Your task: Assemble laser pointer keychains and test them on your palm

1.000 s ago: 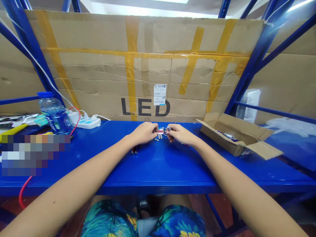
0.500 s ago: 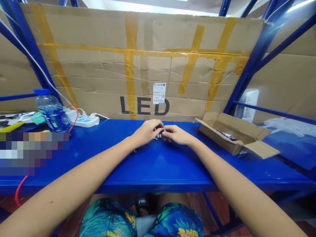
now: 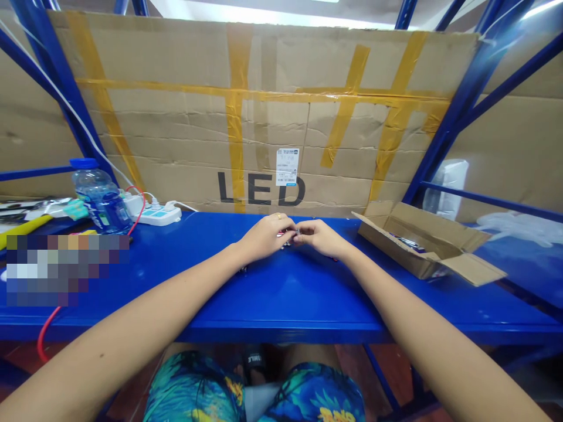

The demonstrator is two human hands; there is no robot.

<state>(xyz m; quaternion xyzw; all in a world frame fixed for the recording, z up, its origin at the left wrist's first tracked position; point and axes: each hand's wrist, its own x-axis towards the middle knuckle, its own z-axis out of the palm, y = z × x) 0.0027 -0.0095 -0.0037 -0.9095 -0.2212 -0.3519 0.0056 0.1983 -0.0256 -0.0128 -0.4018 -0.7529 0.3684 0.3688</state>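
Observation:
My left hand (image 3: pixel 267 235) is closed, its fingers curled down over the blue table (image 3: pixel 281 293). A bit of something red (image 3: pixel 280 234) shows under those fingers, too small to name. Facing it, my right hand (image 3: pixel 323 239) pinches a small silvery part (image 3: pixel 298 232) between thumb and fingertips. The tips of both hands nearly meet at this part. Several tiny metal pieces (image 3: pixel 286 245) lie on the table just below, partly covered by my left hand. A few more small dark pieces (image 3: pixel 243 269) sit beside my left forearm.
An open cardboard box (image 3: pixel 422 246) with items inside stands at right. On the left are a water bottle (image 3: pixel 103 205), a white power strip (image 3: pixel 160 215), a yellow-handled tool (image 3: pixel 26 230) and a red cable (image 3: pixel 41 340). A large taped cardboard panel (image 3: pixel 185 140) rises behind.
The fingertips have come closer together, and my left fingers now cover more of the tiny metal pieces. The whole view has shifted slightly.

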